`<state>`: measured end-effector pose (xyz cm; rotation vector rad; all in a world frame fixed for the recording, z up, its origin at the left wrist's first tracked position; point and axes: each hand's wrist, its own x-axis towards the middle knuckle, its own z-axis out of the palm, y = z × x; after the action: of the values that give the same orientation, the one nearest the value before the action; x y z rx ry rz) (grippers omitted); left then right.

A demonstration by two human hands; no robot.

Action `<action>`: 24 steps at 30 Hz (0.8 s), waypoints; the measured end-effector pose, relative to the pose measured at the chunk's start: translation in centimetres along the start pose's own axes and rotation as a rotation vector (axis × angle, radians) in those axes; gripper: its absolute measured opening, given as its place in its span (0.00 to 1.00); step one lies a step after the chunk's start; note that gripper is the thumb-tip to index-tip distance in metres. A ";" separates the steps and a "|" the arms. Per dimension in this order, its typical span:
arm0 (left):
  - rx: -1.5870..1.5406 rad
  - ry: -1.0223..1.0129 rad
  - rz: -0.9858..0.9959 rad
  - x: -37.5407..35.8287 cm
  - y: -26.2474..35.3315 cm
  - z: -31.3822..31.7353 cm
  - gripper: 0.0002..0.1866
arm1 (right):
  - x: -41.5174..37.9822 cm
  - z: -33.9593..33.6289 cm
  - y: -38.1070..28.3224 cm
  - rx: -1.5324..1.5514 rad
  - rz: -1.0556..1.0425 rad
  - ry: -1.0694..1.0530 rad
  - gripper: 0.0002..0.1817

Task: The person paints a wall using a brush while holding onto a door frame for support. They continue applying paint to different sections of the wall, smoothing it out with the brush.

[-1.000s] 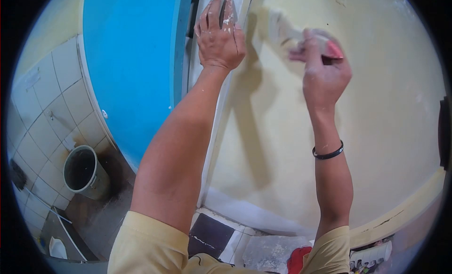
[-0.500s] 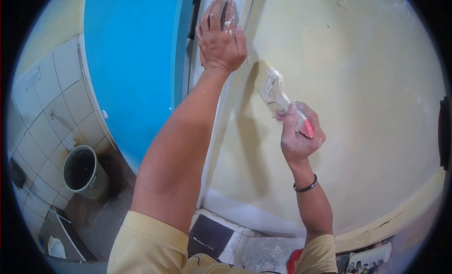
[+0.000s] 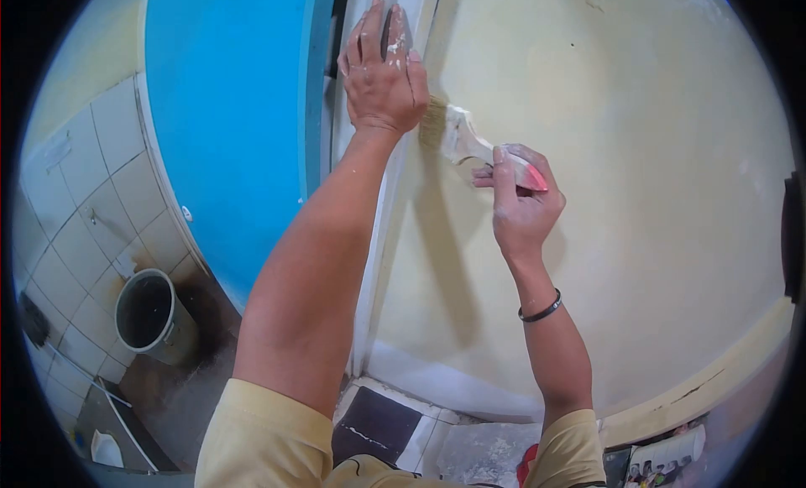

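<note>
My right hand [image 3: 520,207] grips a paint-smeared brush [image 3: 460,137] with a red handle end. Its bristles press against the pale yellow wall [image 3: 638,177], just right of the white door frame [image 3: 382,236]. My left hand [image 3: 379,73] lies flat, fingers up and paint-spotted, on the upper part of that frame, only a little left of the bristles. A black band circles my right wrist.
A blue door [image 3: 227,127] stands left of the frame. Beyond it are white wall tiles and a grey bucket [image 3: 149,313] on a dark wet floor. Checkered floor tiles [image 3: 378,421] lie below me. A white container [image 3: 667,450] sits at the wall's foot, lower right.
My right hand swept the brush down from high on the wall, then back up and left to the frame's edge. My left hand stayed on the frame.
</note>
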<state>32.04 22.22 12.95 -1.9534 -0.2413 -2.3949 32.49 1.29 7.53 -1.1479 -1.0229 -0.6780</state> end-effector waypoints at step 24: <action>0.003 -0.031 -0.014 -0.4 -0.4 0.2 0.32 | -0.9 -1.9 0.9 -1.016 -0.992 -0.509 0.25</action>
<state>32.23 22.65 12.60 -1.9951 -0.2607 -2.3734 33.47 -0.32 6.17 -1.6957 -1.7933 -1.9064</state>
